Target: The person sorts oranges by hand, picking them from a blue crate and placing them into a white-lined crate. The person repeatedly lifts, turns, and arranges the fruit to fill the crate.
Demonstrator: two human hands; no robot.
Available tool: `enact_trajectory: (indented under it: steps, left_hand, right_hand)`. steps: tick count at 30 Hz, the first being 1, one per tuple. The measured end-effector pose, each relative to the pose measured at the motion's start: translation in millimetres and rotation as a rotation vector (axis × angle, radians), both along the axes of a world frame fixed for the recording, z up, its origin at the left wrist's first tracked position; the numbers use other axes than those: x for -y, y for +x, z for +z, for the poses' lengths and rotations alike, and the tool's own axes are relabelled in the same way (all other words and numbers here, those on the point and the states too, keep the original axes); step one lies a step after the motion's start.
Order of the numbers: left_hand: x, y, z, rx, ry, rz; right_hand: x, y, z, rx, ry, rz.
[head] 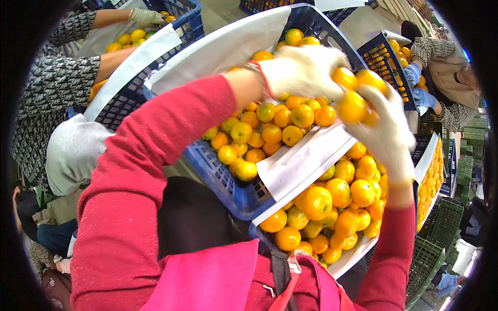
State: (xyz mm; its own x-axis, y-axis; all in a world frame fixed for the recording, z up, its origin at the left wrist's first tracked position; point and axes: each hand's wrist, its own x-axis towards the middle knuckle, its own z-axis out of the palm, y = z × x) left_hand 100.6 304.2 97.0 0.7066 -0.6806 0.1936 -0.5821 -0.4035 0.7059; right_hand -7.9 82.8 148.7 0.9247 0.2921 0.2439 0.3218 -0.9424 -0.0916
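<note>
Both of my hands wear white knit gloves, blurred by motion, and meet above the right side of a blue plastic crate (229, 202). My right hand (389, 120) holds several orange mandarins (352, 107) in its palm and fingers. At the same cluster, my left hand (303, 70) has its thumb and fingers around a mandarin (344, 77). Below them the crate holds many yellow-orange mandarins (271, 133), some greenish, with white paper lining (233, 46) folded over its sides. Nearer my body, a second crate (255, 232) is heaped with larger orange mandarins (338, 192).
To the left, a co-worker's gloved hand (148, 17) reaches into another paper-lined crate (128, 89) of mandarins. At right, a person in blue gloves (424, 97) handles fruit at a dark blue crate (373, 50). Green crates (424, 264) stand farther right.
</note>
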Motion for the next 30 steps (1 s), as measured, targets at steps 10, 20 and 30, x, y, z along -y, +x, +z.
enact_trajectory:
  steps: [10, 20, 30]
  left_hand:
    - [106.1, -189.6, -0.9, -0.333, -0.207, -0.290]
    - [-70.3, 0.0, -116.5, -0.175, 0.416, 0.307]
    - [-79.1, 24.6, -141.1, -0.079, 0.988, 0.054]
  right_hand:
    - [134.6, -206.8, 18.6, -0.426, 0.136, -0.490]
    - [8.2, -42.9, 38.4, -0.343, 0.031, -0.015]
    - [-108.6, 95.7, -194.8, -0.732, -0.610, 0.189]
